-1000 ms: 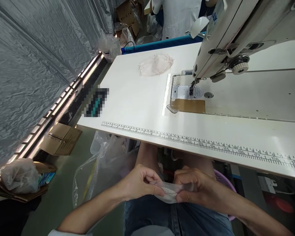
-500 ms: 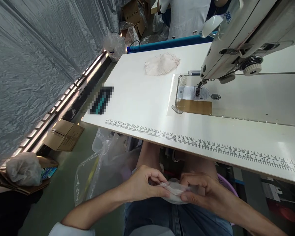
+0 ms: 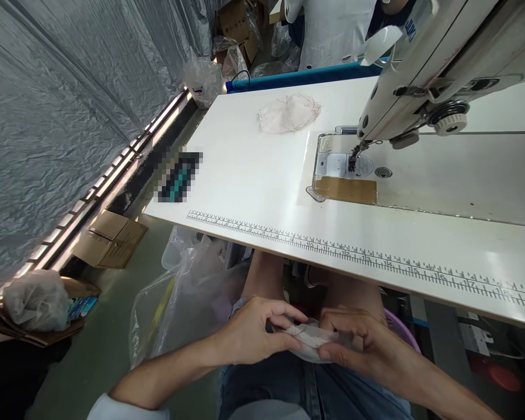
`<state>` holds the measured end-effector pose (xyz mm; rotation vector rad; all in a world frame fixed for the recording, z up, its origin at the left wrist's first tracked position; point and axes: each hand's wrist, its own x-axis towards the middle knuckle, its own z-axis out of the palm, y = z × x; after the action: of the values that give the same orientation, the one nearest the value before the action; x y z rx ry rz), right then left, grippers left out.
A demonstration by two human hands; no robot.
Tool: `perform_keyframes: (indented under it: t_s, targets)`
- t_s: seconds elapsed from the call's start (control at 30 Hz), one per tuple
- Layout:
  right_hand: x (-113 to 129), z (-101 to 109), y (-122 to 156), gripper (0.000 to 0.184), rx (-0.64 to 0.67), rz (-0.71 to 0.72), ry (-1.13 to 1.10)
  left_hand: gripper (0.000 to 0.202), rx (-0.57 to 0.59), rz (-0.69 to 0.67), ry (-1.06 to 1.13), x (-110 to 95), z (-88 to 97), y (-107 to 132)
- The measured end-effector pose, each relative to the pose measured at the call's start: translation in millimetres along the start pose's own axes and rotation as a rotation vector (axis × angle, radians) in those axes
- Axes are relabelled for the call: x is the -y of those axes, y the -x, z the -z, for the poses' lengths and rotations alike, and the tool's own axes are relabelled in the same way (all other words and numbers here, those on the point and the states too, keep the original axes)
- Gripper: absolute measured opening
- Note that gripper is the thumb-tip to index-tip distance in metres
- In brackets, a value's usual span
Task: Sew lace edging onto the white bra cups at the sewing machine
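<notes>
Over my lap, below the table's front edge, both hands pinch one small white fabric piece (image 3: 308, 341). My left hand (image 3: 256, 332) grips its left end with thumb and fingers closed. My right hand (image 3: 359, 344) holds its right end, fingers curled over it. My knees in blue denim lie beneath. A pale pile of similar fabric pieces (image 3: 289, 114) rests at the far side of the white sewing table (image 3: 254, 186). The sewing machine (image 3: 441, 64) stands at the upper right, its needle (image 3: 352, 160) over the metal plate.
A printed ruler strip (image 3: 354, 256) runs along the table's front edge. A clear plastic bag (image 3: 188, 291) hangs left of my knees. Cardboard boxes (image 3: 109, 239) lie on the floor by the plastic-sheeted wall. A person in white stands beyond the table.
My hands stay over my lap, fingers working along the fabric piece; the left hand has shifted a little over it. The view has tilted slightly.
</notes>
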<state>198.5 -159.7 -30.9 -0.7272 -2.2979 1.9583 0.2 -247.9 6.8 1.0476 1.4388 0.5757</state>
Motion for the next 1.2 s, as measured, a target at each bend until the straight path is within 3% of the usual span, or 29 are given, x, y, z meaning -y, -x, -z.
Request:
perform_keyframes:
  t_s: [0.33,0.6,0.83,1.2]
  targets:
    - [3,0,0,0.033,-0.011,0.028,-0.045,0.027,-0.021,-0.031,0.119,4,0.7,-1]
    - [-3,-2,2,0.033,-0.019,0.018,-0.144,0.021,-0.116,-0.005,0.374,17,-15.6,-6]
    - [-4,-1,5,0.027,-0.037,-0.016,-0.148,0.026,-0.087,0.067,0.507,24,-21.0,-5]
    - [2,-7,8,0.017,-0.04,0.012,0.022,0.022,-0.05,0.015,0.203,10,-14.2,3]
